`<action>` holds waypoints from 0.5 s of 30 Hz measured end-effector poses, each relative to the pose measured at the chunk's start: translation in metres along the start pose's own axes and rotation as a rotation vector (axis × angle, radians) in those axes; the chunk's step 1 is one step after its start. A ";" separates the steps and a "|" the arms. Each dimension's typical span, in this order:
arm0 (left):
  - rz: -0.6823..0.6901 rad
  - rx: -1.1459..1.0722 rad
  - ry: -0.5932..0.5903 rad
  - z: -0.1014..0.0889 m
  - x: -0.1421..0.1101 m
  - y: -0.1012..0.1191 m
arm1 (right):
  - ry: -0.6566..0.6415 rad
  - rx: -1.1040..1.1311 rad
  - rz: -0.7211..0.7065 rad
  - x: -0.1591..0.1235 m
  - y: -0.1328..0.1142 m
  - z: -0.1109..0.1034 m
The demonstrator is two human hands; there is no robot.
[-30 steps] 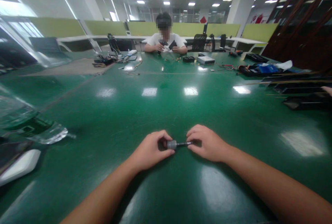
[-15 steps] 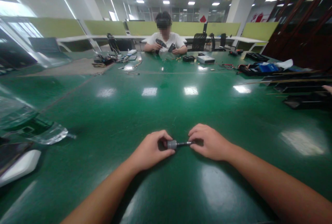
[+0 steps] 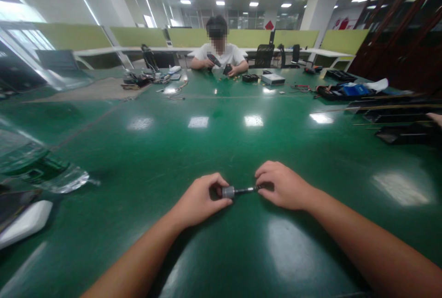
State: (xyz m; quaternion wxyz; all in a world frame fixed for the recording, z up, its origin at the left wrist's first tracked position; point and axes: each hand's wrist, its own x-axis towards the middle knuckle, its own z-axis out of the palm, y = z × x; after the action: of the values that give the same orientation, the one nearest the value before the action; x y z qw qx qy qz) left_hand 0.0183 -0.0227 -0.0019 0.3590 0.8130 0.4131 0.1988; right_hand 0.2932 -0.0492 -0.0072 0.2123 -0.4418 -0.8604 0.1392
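Observation:
My left hand (image 3: 203,199) lies low over the table, thumb and forefinger closed around the grey cylindrical end of a small tool with a thin dark shaft (image 3: 228,192). The tool is roughly level and points right; its exact kind I cannot make out. At the far tip of the shaft, my right hand (image 3: 281,185) has its thumb and fingers pinched together, with the tip partly hidden between them. A bright band shows on the shaft between both hands.
The green table (image 3: 193,155) bears a water bottle (image 3: 44,169) and a white-edged object (image 3: 27,224) at left. Black trays (image 3: 404,132) and a tool bag (image 3: 355,90) lie at right. Across sits a person (image 3: 221,54) holding a power drill (image 3: 214,60); another hand (image 3: 435,118) shows at right.
My right hand has slid slightly to the right along the shaft, so more of it shows. My left hand stays almost still on the grey end.

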 end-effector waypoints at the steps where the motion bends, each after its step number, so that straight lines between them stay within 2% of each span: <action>1: 0.001 -0.001 0.001 0.000 0.000 0.000 | -0.005 -0.011 0.006 0.000 0.000 -0.003; 8: 0.002 0.004 0.001 -0.001 0.000 0.001 | -0.048 -0.050 0.039 -0.003 0.001 -0.013; 11: 0.002 0.006 0.009 -0.001 0.001 0.002 | -0.049 -0.011 0.021 -0.002 0.001 -0.006; 15: 0.022 0.034 0.019 0.002 0.002 0.001 | 0.015 0.075 -0.030 0.008 -0.009 0.015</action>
State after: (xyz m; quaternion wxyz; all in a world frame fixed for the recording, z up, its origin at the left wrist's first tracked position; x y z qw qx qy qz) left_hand 0.0210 -0.0220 -0.0021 0.3392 0.8214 0.4108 0.2035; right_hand 0.2751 -0.0482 -0.0144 0.2372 -0.4218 -0.8595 0.1647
